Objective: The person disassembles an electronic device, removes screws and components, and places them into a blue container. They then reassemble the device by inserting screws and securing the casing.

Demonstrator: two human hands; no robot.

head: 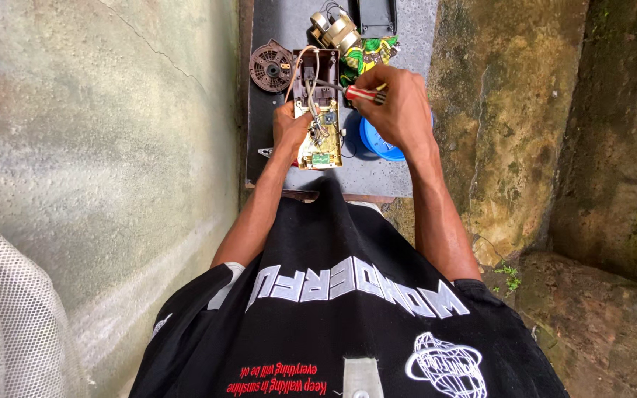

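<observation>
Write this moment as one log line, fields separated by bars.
left hand: steadies circuit board | right hand: holds red-handled screwdriver, tip toward board | beside: blue round lid, fan rotor

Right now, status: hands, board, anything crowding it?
Left hand steadies circuit board. Right hand grips red-handled screwdriver, tip over the board. Fan part, blue lid, patterned cloth lie close by.
</observation>
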